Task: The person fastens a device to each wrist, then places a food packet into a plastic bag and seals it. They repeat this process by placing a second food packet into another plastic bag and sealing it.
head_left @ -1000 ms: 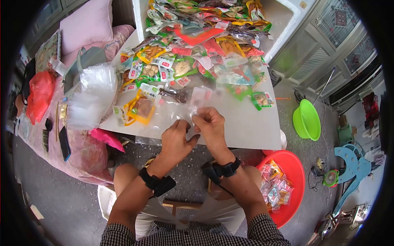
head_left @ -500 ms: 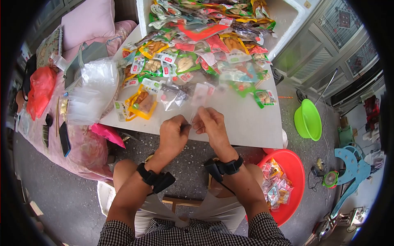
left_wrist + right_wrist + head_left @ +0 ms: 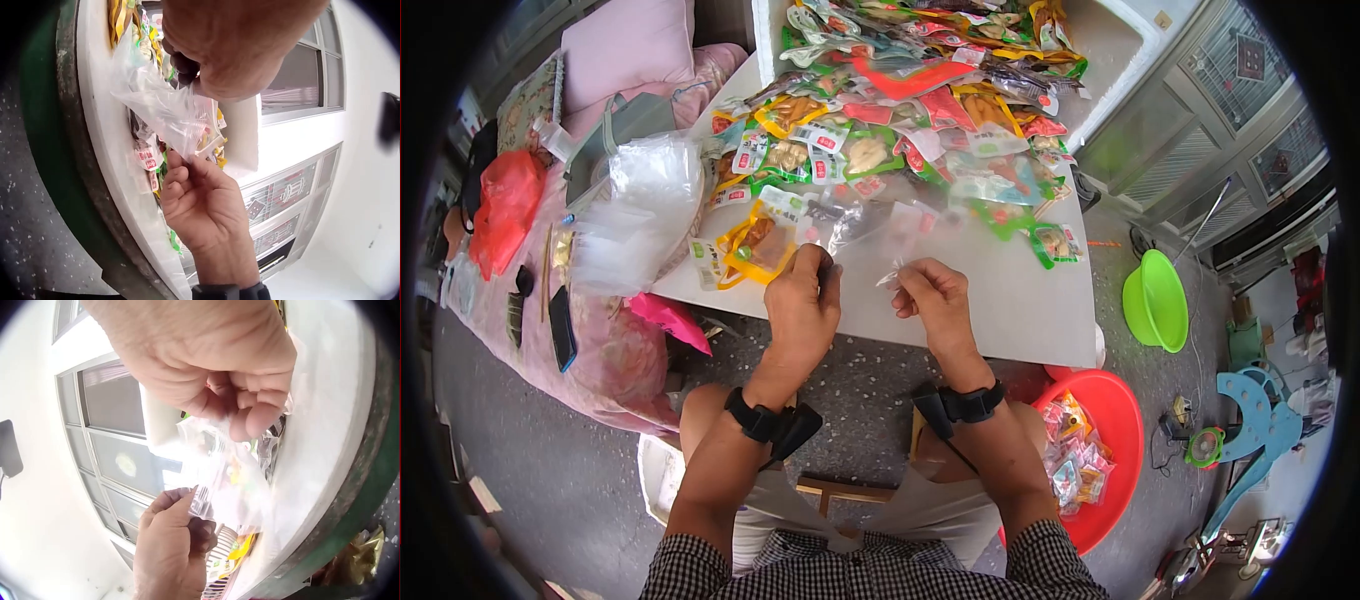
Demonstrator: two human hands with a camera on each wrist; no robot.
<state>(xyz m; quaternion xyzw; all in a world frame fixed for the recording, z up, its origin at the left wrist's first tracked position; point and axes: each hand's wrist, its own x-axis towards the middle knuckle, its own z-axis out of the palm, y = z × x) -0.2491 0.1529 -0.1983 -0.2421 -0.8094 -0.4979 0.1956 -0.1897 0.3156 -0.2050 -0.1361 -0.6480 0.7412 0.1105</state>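
Both hands hold a clear plastic bag [image 3: 159, 106] stretched between them above the near part of the white table [image 3: 1020, 325]. My left hand [image 3: 800, 305] pinches one side of it between thumb and fingers. The other side is pinched by my right hand [image 3: 937, 305], seen in the left wrist view with its fingertips at the bag's corner. Just beyond the left hand lies a yellow-edged food packet [image 3: 757, 245]. A dark packet in clear wrap [image 3: 837, 222] sits beyond the hands.
Many coloured food packets [image 3: 865, 153] are heaped at the table's back, reaching into a white foam box [image 3: 1115, 75]. Clear bags [image 3: 625, 235] lie at the left. A red basin [image 3: 1125, 450] with small packets stands at the lower right, a green basin [image 3: 1155, 300] on the floor.
The hands have moved apart, the left one going left and slightly up, the right one slightly right, with the clear bag now spread between them. The head view has shifted a little.
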